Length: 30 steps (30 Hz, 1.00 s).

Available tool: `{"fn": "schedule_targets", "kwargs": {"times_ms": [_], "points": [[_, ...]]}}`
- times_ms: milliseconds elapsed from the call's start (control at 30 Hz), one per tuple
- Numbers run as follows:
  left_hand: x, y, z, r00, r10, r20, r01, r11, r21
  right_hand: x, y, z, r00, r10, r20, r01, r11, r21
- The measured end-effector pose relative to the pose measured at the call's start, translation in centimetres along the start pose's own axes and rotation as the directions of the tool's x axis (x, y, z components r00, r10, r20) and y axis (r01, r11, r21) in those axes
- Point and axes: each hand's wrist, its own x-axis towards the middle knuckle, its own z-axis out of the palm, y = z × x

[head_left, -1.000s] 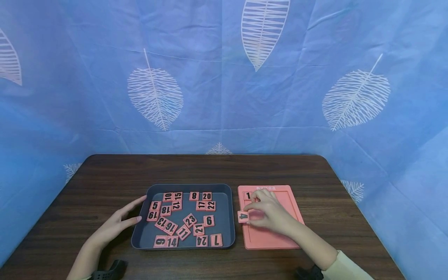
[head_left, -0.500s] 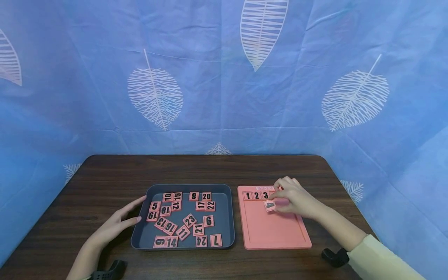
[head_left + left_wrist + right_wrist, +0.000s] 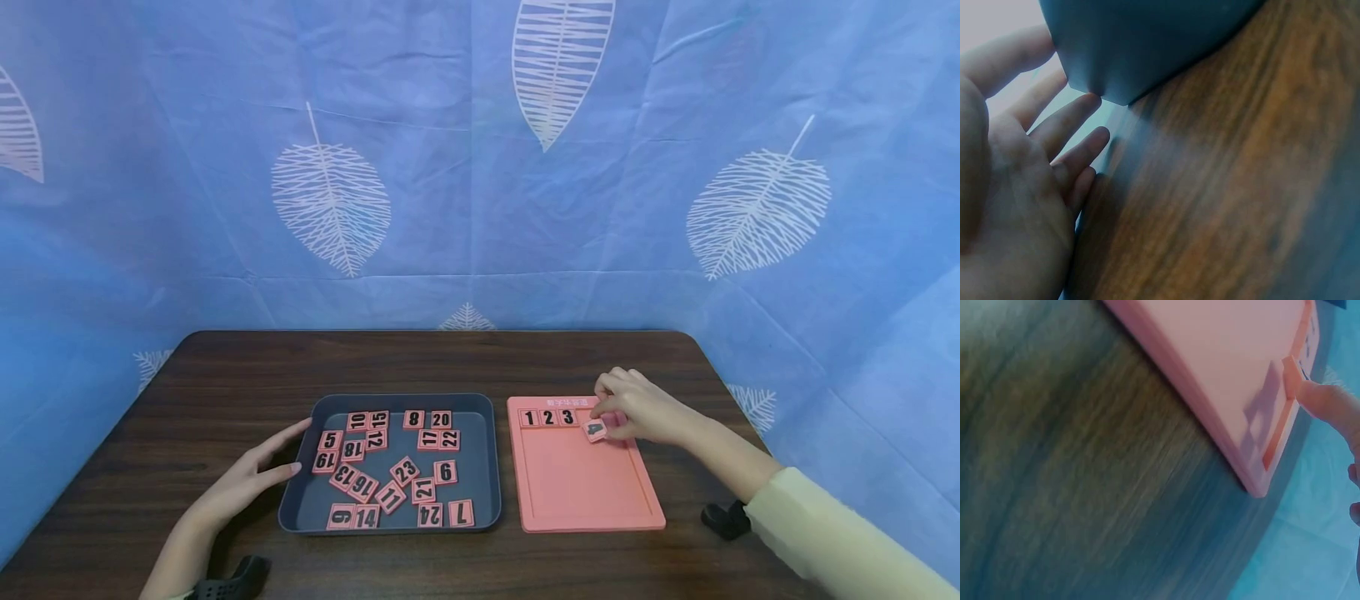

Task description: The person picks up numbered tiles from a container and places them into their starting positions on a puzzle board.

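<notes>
My right hand (image 3: pixel 643 408) pinches a pink number tile marked 4 (image 3: pixel 595 430) over the upper part of a pink board (image 3: pixel 585 492). The tile is tilted, just right of the tile 3 (image 3: pixel 567 417). Tiles 1 (image 3: pixel 529 418) and 2 (image 3: pixel 549 418) lie to its left in the same top row. In the right wrist view the thumb presses the tile (image 3: pixel 1292 376), which casts a shadow on the board. My left hand (image 3: pixel 240 487) touches the left side of a dark grey tray (image 3: pixel 487 467) with spread, fairly straight fingers; the left wrist view shows them against its outer wall (image 3: pixel 1122 56).
Several loose number tiles lie in the tray at various angles, among them 8 (image 3: pixel 414 419) and 23 (image 3: pixel 405 472). Tray and board stand side by side on a dark wooden table (image 3: pixel 420 362). A blue leaf-patterned cloth (image 3: pixel 465 192) hangs behind.
My right hand has carried the tile 4 from the board's left edge rightward to beside the 3, baring the 2 and 3. My left hand has stayed at the tray.
</notes>
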Motion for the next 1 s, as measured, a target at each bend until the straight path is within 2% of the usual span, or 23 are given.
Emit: {"fn": "schedule_targets", "kwargs": {"times_ms": [300, 467, 567, 800, 1000], "points": [[0.1, 0.1, 0.0, 1.000, -0.002, -0.004, 0.002, 1.000, 0.000, 0.8, 1.1, 0.5, 0.996, -0.081, 0.031, 0.084, 0.993, -0.083], [0.1, 0.1, 0.0, 1.000, -0.009, -0.008, 0.009, 1.000, 0.003, 1.2, 1.6, 0.7, 0.984, -0.178, 0.017, 0.178, 0.973, -0.147], [0.0, 0.2, 0.0, 1.000, -0.013, -0.010, 0.013, 1.000, 0.007, 1.4, 1.7, 0.7, 0.978, -0.210, 0.022, 0.210, 0.958, -0.195], [0.0, 0.3, 0.0, 1.000, -0.014, -0.010, 0.014, 1.000, 0.008, 1.7, 1.9, 0.9, 0.976, -0.208, 0.062, 0.217, 0.939, -0.266], [-0.1, 0.4, 0.0, 1.000, -0.002, 0.001, 0.002, 1.000, -0.002, 1.6, 2.0, 1.3, 0.978, -0.204, 0.050, 0.209, 0.931, -0.298]]}}
